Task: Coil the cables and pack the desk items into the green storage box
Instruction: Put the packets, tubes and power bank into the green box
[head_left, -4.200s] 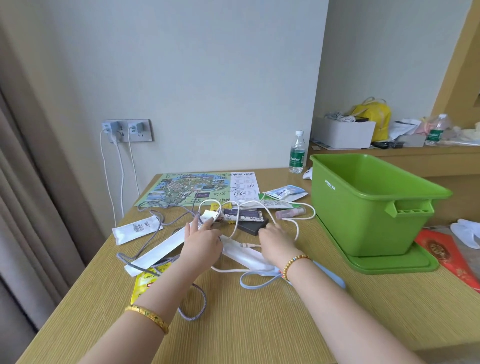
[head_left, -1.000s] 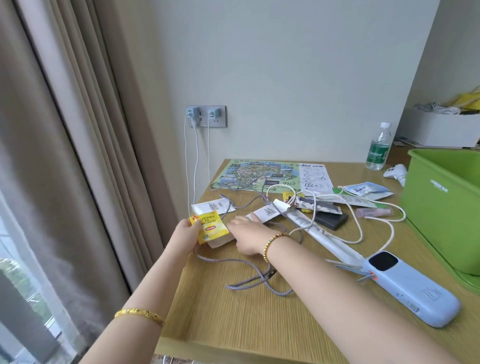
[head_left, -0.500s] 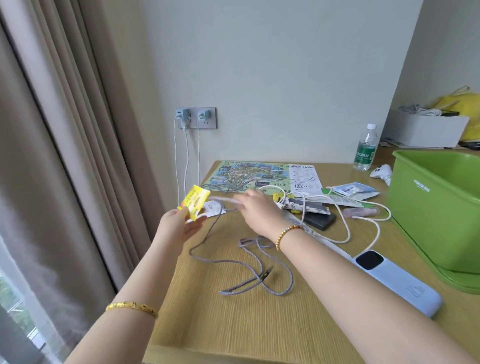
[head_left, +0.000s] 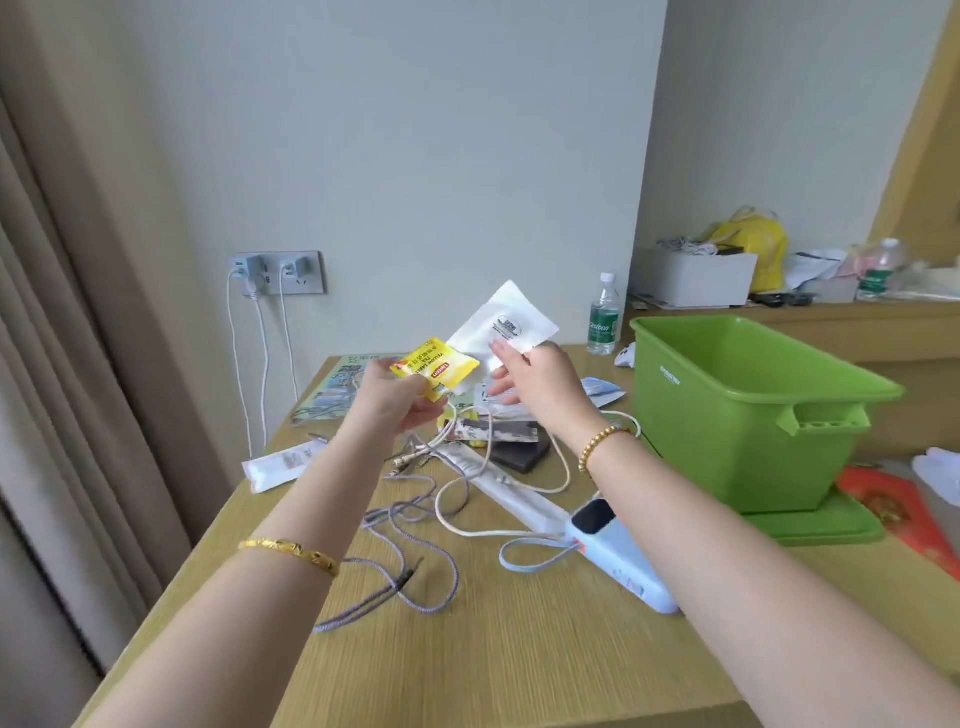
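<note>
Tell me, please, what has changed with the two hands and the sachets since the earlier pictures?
The left hand has lifted the yellow tea sachet off the desk and holds it up. The right hand has picked up a white sachet and raised it towards the green storage box. The grey braided cable, white cable and blue power bank remain on the desk, unpacked.

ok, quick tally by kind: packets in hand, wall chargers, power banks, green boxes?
Packets in hand: 2, yellow packet in left hand, white packet in right hand
Wall chargers: 2
Power bank: 1
Green box: 1
Total: 6
</note>
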